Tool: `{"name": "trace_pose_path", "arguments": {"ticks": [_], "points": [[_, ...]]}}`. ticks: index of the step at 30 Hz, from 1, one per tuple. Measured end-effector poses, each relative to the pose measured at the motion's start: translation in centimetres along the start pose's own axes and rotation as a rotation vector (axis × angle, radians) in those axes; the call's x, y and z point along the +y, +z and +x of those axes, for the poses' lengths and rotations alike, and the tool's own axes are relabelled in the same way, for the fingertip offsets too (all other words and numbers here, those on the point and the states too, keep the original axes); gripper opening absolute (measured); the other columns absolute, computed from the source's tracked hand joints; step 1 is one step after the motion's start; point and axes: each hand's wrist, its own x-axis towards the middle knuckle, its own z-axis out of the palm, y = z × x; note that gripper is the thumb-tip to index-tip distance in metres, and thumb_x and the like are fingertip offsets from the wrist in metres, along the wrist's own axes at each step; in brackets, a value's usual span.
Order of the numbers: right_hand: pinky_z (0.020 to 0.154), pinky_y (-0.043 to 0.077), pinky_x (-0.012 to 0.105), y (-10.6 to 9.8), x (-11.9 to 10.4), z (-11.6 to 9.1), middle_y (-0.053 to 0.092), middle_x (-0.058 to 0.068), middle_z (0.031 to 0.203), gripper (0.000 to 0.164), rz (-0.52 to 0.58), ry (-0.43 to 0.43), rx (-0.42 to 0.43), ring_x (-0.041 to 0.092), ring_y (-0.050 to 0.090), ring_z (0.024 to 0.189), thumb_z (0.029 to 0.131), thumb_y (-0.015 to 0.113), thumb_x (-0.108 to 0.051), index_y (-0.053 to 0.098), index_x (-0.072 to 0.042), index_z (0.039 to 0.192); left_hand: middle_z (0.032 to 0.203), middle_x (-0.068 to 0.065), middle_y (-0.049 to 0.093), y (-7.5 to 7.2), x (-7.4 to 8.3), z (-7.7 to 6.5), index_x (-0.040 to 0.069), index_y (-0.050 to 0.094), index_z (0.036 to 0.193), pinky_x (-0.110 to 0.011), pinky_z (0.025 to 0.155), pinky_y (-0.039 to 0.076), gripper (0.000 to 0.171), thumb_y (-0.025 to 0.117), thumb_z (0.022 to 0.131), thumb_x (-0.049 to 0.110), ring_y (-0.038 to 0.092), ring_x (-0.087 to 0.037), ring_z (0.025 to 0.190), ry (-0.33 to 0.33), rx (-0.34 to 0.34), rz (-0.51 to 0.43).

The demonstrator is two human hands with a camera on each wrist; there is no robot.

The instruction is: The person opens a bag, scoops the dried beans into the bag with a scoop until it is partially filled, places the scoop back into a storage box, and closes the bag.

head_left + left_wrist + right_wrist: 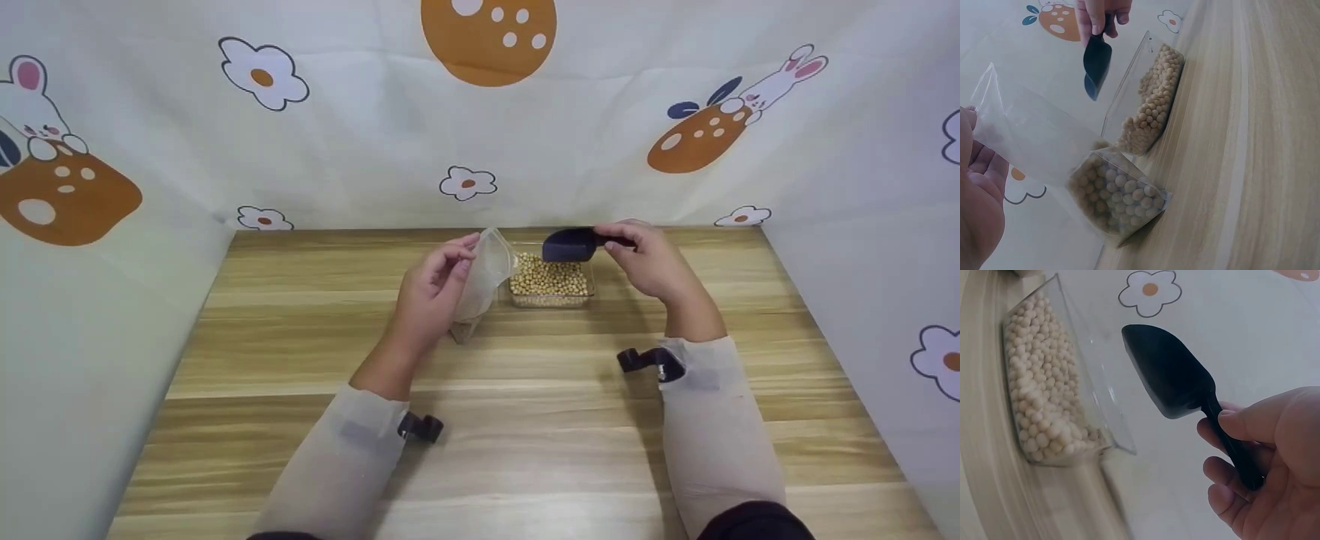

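Observation:
My left hand [431,289] pinches the upper edge of a clear plastic bag [480,281], keeping its mouth spread. Round yellowish beans [1120,194] fill the bottom of this bag, low by the tabletop. In my right hand [649,259] is the handle of a black scoop [568,246], gripped between thumb and fingers. The scoop's blade hangs over a clear rectangular container [551,303] of the same kind of beans [1041,377]. No beans show on the visible part of the blade in the right wrist view. The bag stands just left of the container.
The wood-grain table [525,420] reaches back to a pale curtain [360,150] printed with flowers and rabbits. More curtain closes off the left and right sides. A small black wrist mount [420,427] sits on the left sleeve, another mount [651,363] on the right.

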Motion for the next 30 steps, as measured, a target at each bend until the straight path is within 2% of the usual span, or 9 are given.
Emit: {"name": "trace_pose_path", "arguments": {"ticks": [3,7,12,20,30], "points": [[0.118,0.049,0.051,0.1,0.4,0.1,0.065,0.019,0.145,0.032,-0.029,0.005,-0.007,0.037,0.058,0.139,0.109,0.057,-0.010,0.070,-0.006,0.138,0.149,-0.004,0.068,0.0,0.1,0.0,-0.004,0.067,0.118,-0.027,0.123,0.047,0.023,0.059,0.111,0.017,0.060,-0.018,0.144,-0.006,-0.003,0.001],[0.123,0.045,0.058,0.3,0.8,0.3,0.064,0.022,0.146,0.032,-0.069,0.011,-0.018,0.041,0.055,0.142,0.109,0.056,-0.008,0.069,-0.003,0.138,0.149,-0.003,0.068,0.0,0.1,0.0,-0.001,0.067,0.117,-0.027,0.123,0.048,0.022,0.059,0.111,0.018,0.061,-0.017,0.144,-0.005,-0.003,0.010],[0.122,0.046,0.058,0.6,1.0,0.4,0.064,0.024,0.146,0.033,-0.119,0.004,-0.026,0.042,0.057,0.140,0.109,0.056,-0.007,0.069,-0.002,0.138,0.148,-0.003,0.068,0.0,0.1,-0.1,0.000,0.068,0.118,-0.027,0.123,0.048,0.022,0.060,0.111,0.019,0.061,-0.017,0.144,-0.009,-0.002,0.014],[0.117,0.050,0.058,1.3,0.9,0.6,0.066,0.023,0.143,0.033,-0.183,-0.007,-0.025,0.042,0.061,0.134,0.108,0.058,-0.007,0.069,-0.002,0.138,0.148,-0.004,0.068,0.1,0.1,0.1,-0.006,0.066,0.117,-0.027,0.123,0.047,0.027,0.059,0.111,0.019,0.061,-0.017,0.144,-0.014,-0.010,-0.003],[0.116,0.051,0.056,1.8,0.7,0.8,0.070,0.022,0.135,0.029,-0.208,-0.044,-0.003,0.042,0.062,0.130,0.104,0.063,-0.006,0.073,-0.001,0.131,0.149,-0.006,0.068,0.0,0.2,0.0,-0.004,0.066,0.116,-0.028,0.123,0.048,0.022,0.059,0.111,0.017,0.061,-0.017,0.144,-0.010,-0.009,0.007]]}}
